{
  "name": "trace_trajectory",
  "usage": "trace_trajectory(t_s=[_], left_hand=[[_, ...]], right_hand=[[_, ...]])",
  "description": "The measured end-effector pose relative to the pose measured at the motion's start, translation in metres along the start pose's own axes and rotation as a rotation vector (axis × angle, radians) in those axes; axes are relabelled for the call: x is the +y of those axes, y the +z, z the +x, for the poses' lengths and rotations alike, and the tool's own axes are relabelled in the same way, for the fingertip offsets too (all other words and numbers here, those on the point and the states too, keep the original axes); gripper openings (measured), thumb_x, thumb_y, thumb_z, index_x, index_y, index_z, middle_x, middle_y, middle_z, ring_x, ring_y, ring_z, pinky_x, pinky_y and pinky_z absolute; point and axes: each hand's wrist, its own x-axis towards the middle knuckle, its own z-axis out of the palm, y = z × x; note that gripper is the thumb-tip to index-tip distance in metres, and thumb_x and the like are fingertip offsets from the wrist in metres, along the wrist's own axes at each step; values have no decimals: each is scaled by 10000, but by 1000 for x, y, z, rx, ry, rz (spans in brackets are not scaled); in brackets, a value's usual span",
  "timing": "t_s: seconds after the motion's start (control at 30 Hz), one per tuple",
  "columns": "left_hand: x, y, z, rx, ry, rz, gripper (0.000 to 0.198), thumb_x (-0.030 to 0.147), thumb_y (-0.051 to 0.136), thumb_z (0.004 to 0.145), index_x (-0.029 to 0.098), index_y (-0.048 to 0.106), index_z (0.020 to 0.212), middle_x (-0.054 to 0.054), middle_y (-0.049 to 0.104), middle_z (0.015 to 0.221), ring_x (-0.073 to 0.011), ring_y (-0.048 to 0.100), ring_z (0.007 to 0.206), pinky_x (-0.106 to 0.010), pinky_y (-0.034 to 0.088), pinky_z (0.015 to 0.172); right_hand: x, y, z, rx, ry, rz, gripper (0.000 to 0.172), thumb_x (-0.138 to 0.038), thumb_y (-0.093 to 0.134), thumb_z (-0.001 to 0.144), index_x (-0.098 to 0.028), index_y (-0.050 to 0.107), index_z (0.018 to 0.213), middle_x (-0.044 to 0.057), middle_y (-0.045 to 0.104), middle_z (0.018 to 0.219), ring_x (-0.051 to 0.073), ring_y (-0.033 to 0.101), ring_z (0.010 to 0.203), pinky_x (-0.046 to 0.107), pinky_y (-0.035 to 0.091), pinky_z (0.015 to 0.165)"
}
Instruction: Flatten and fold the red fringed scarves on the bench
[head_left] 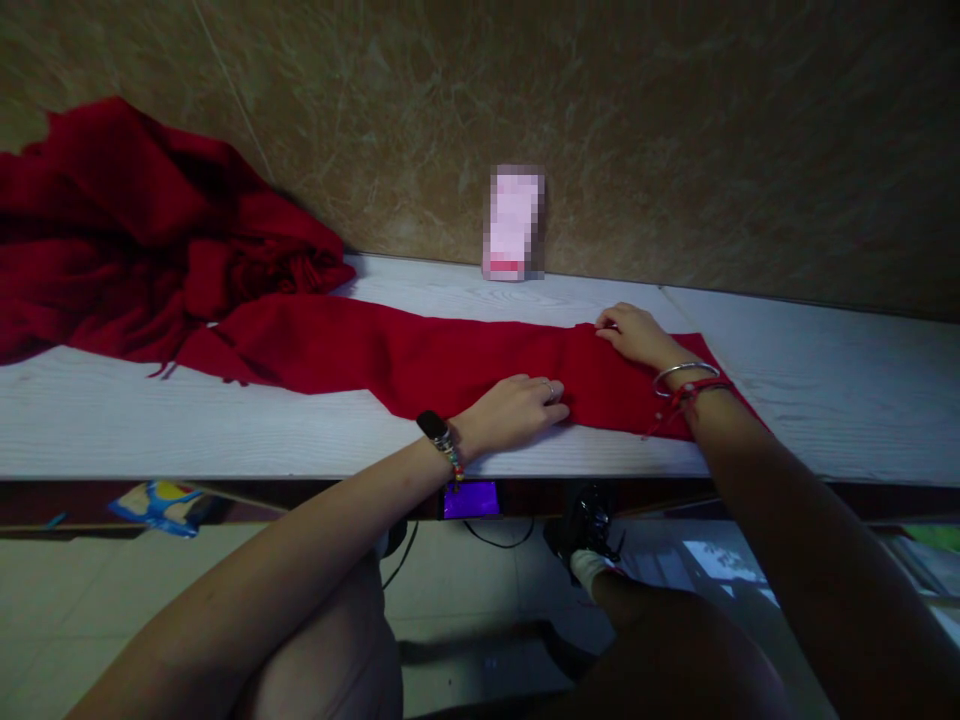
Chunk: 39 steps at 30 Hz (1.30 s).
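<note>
A long strip of red cloth [480, 350] lies along a narrow white wood-grain table [247, 430], its right part spread flat. At the left it runs into a crumpled heap of the same red [112, 220], with a few short threads or tassels along the near edge. My left hand [517, 408], with a ring and a dark wristband, rests at the cloth's near edge with fingers curled onto it. Farther right, my right hand [634, 332] has its bent fingers closed at the cloth's far edge. A silver bangle and red string circle that wrist.
A blurred pink and white object [514, 222] stands against the brown marbled wall [675, 130] behind the table. Below the front edge are a blue and yellow packet [161, 507] and a purple item [470, 499] on a shelf. My legs are under the table.
</note>
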Motion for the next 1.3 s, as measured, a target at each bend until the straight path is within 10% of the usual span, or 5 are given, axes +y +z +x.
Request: trace_trajectory(t_s=[0.3, 1.07, 1.3], left_hand=[[-4, -5, -3, 141, 19, 92, 264, 201, 383, 959, 176, 644, 996, -42, 613, 806, -135, 525, 746, -286, 324, 629], [-5, 4, 1, -47, -117, -157, 158, 208, 502, 852, 147, 630, 924, -105, 620, 1103, -214, 561, 1050, -354, 433, 875], [-4, 1, 2, -197, -212, -288, 213, 185, 433, 871, 152, 586, 1016, -112, 562, 1288, -258, 440, 1270, -490, 379, 1026]], right_hand=[[4, -18, 0, 195, 84, 64, 95, -160, 498, 783, -236, 553, 765, 59, 650, 747, 225, 593, 722, 351, 453, 677], [-24, 8, -17, 284, 94, 95, 296, -107, 454, 796, -174, 615, 1035, 153, 621, 1064, 279, 559, 1035, 445, 451, 881], [-49, 6, -30, -60, -99, 119, 400, -278, 391, 899, -168, 556, 1247, 117, 507, 1373, 247, 425, 1290, 479, 323, 1068]])
